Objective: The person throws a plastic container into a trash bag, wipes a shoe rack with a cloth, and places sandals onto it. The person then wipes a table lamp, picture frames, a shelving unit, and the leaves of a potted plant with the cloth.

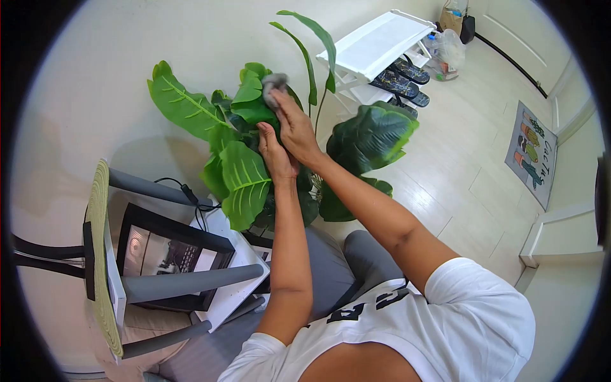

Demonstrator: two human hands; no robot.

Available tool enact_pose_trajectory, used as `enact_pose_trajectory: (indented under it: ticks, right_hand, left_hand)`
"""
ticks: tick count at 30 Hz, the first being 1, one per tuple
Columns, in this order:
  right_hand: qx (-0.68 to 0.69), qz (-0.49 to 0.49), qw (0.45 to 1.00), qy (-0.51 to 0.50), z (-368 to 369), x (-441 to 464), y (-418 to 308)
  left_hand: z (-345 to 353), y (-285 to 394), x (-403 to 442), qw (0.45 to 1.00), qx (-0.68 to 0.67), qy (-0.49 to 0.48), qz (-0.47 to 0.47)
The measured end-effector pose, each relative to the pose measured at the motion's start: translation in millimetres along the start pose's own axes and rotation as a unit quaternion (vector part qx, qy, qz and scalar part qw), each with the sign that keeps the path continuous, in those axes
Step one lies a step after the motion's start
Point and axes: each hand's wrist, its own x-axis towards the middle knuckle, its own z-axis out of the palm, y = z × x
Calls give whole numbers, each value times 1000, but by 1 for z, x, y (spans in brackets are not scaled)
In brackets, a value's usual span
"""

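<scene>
A leafy green plant (246, 184) with broad leaves stands against the wall in the middle of the view. My right hand (296, 130) holds a grey cloth (273, 86) against an upper leaf (250, 102), the cloth slightly blurred. Just below and to the left, my left hand (275, 153) is raised among the leaves, its palm turned up near the underside of that leaf. Whether its fingers pinch the leaf is hidden by the foliage and my right hand.
At left are an upturned stool (191, 283) with grey legs and a black picture frame (219, 239). A white rack (382, 44) with dark slippers (394, 83) stands behind the plant. Bags (449, 51) sit beyond it, and a cactus mat (531, 149) lies at right.
</scene>
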Motion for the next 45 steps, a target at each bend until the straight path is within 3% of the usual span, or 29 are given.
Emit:
enact_pose_trajectory:
  ticks: [2, 3, 4, 6, 7, 8, 9, 10, 12, 13, 18, 20, 22, 24, 26, 28, 30, 31, 32, 33, 34, 36, 37, 39, 42, 44, 45]
  right_hand:
    - [-20, -45, 998, -32, -1, 6, 3]
    - [-3, 32, 999, -31, -8, 4, 4]
    - [-6, 29, 999, -35, -11, -2, 16]
    - [-29, 167, 984, -49, -17, -15, 47]
    - [17, 191, 979, -73, -21, -18, 48]
    - [13, 186, 980, -75, -26, -19, 43]
    - [74, 190, 973, -112, -30, -21, 37]
    - [133, 193, 960, -150, -32, -22, 41]
    - [214, 179, 948, -151, -29, -24, 60]
    - [225, 183, 946, -147, -30, -25, 68]
    - [233, 186, 945, -132, -24, -40, 84]
    - [234, 186, 944, -138, -20, -47, 93]
    - [242, 187, 941, -148, -17, -53, 89]
    - [260, 196, 931, -165, -20, -50, 64]
    - [199, 240, 924, -219, -24, -54, 58]
    - [188, 218, 928, -237, -23, -53, 54]
    - [211, 281, 904, -243, -26, -46, 36]
    - [214, 280, 904, -241, -25, -43, 32]
    - [140, 241, 952, -128, -24, -40, 30]
    - [64, 199, 978, -11, -22, -39, 27]
    - [79, 163, 981, 62, -19, -34, 22]
    - [153, 128, 975, 100, -21, -16, -11]
    - [155, 133, 974, 103, -20, -7, -17]
    - [37, -48, 996, -63, -17, 17, -19]
    - [32, -76, 989, -121, -3, 55, -28]
    - [-141, -216, 952, -168, 4, 83, -45]
    - [-137, -213, 953, -165, 8, 91, -52]
  left_hand:
    - [0, 0, 0, 1000, -2, 4, -14]
    - [2, -1, 2, 1000, -6, 6, -13]
    - [1, -6, 5, 997, 70, 1, 30]
    - [5, -10, 7, 987, 139, -3, 74]
    - [11, -12, 4, 931, 295, 30, 211]
    - [24, -9, 0, 832, 438, 64, 336]
    - [37, -7, -6, 758, 474, 111, 434]
    - [45, -4, -9, 759, 469, 115, 437]
    - [58, 2, -9, 737, 414, -41, 533]
    - [65, 3, -7, 739, 401, -105, 531]
    - [92, -3, 22, 755, 427, -131, 480]
    - [92, -25, 48, 807, 446, 15, 387]
    - [85, -29, 72, 832, 440, 8, 337]
    - [89, -17, 82, 860, 493, 75, 105]
    - [82, -22, 99, 864, 479, 81, 132]
    - [65, -26, 111, 867, 466, 85, 157]
    - [49, -22, 119, 863, 485, 0, 139]
    - [52, -16, 110, 875, 460, 37, 145]
    - [49, -12, 103, 874, 462, 36, 146]
    - [46, -8, 96, 919, 365, 51, 143]
    - [43, -4, 89, 952, 263, 65, 140]
    - [36, 4, 76, 963, 237, 96, 88]
    - [33, 7, 69, 979, 168, 61, 95]
    - [22, 6, 59, 994, 48, -39, 84]
    - [26, 27, 32, 998, 19, -56, 33]
    - [16, 21, 26, 996, 22, -74, 34]
    - [13, 18, 25, 994, 54, -77, 50]
